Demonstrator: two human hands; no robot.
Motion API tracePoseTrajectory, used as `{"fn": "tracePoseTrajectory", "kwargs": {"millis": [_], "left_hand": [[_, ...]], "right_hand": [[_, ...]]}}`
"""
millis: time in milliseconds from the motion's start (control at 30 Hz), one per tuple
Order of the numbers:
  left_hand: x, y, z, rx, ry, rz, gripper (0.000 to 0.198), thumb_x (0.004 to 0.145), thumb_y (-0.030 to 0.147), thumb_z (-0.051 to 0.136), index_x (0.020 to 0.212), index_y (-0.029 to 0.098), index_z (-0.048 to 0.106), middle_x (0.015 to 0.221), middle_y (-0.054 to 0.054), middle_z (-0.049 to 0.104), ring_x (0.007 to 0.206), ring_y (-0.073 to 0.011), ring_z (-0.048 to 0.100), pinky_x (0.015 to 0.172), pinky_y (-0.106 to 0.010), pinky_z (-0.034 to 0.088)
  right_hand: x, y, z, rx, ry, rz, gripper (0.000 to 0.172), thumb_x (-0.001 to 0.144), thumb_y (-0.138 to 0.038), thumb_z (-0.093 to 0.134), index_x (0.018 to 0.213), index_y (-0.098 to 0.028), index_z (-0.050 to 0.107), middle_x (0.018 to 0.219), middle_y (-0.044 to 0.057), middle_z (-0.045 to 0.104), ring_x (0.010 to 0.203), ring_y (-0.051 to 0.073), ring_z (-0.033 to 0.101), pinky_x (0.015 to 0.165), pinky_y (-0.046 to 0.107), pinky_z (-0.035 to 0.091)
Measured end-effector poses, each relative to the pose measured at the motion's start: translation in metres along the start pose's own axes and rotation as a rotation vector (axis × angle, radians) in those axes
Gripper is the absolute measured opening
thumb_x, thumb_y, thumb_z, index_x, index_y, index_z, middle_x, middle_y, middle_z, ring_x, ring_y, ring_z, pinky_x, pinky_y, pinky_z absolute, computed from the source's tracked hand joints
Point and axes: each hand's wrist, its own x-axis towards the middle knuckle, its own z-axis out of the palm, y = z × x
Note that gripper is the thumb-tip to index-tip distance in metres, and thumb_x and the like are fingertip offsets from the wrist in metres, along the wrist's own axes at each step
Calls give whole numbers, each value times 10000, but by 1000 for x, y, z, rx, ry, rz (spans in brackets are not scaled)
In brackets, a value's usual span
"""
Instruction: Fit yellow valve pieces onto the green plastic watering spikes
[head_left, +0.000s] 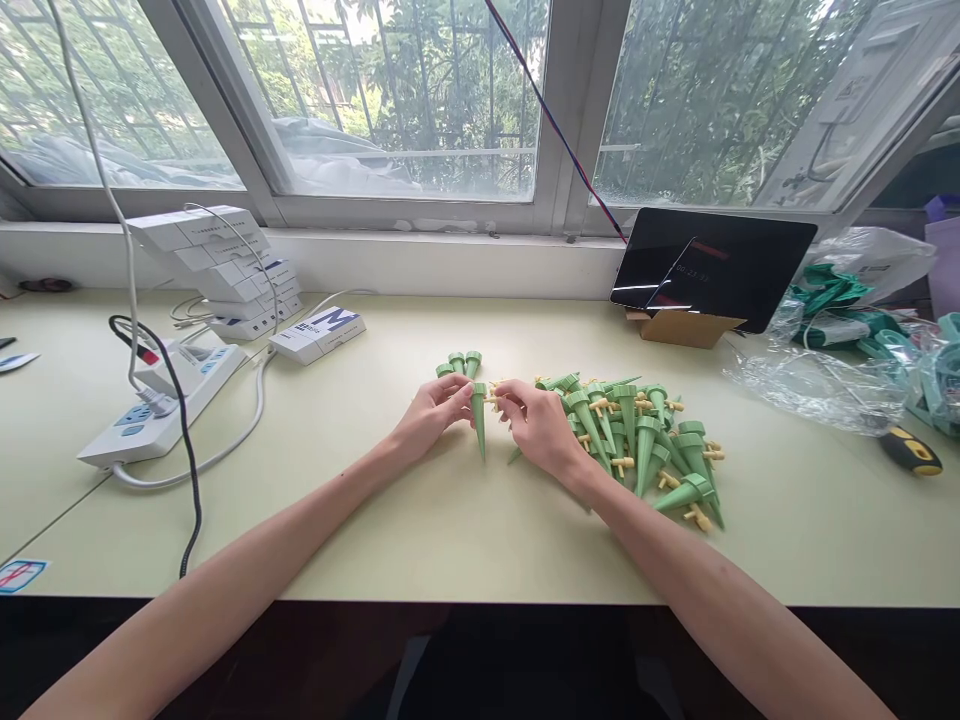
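Observation:
Between the thumb and fingers of my left hand (435,413) is a green spike (480,420), held upright with its tip down. My right hand (534,420) is closed at the spike's right side, its fingertips on a small yellow valve (491,398) that meets the spike near its cap. Behind my left hand stand several green spikes with ribbed caps (472,364), their lower parts hidden by the hand. To the right of my right hand lies a pile of green spikes (646,440) with yellow valves (622,463) among them.
A tablet (712,265) leans on a cardboard stand (686,328) at the back right. Plastic bags (825,385) and a yellow-black tool (910,450) lie at the right. A power strip (161,405) with cables, stacked white boxes (225,262) and a single box (318,335) are at the left.

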Motion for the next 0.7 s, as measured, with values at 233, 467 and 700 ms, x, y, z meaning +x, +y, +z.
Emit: {"fn": "tracePoseTrajectory", "kwargs": {"millis": [233, 467, 700], "left_hand": [[0, -1, -1, 8, -30, 17, 267, 862, 427, 685, 925, 168, 659, 917, -59, 672, 784, -170, 631, 751, -355, 558], [-2, 1, -3, 51, -87, 20, 260, 865, 384, 700, 988, 166, 626, 936, -69, 709, 796, -175, 656, 837, -385, 538], [-3, 5, 0, 59, -110, 6, 297, 863, 413, 695, 1007, 177, 585, 868, -57, 712, 691, -166, 647, 720, -356, 534]], "right_hand": [[1, 0, -2, 43, -12, 27, 130, 922, -188, 510, 908, -189, 640, 733, 13, 676, 632, 143, 643, 637, 255, 487], [3, 0, -3, 178, -21, 73, 98, 916, -241, 562, 896, -178, 635, 712, 15, 672, 596, 139, 648, 589, 258, 513], [2, 4, -2, 256, -37, 78, 139, 919, -303, 566, 863, -186, 614, 703, 14, 678, 567, 131, 636, 562, 261, 532]]}}
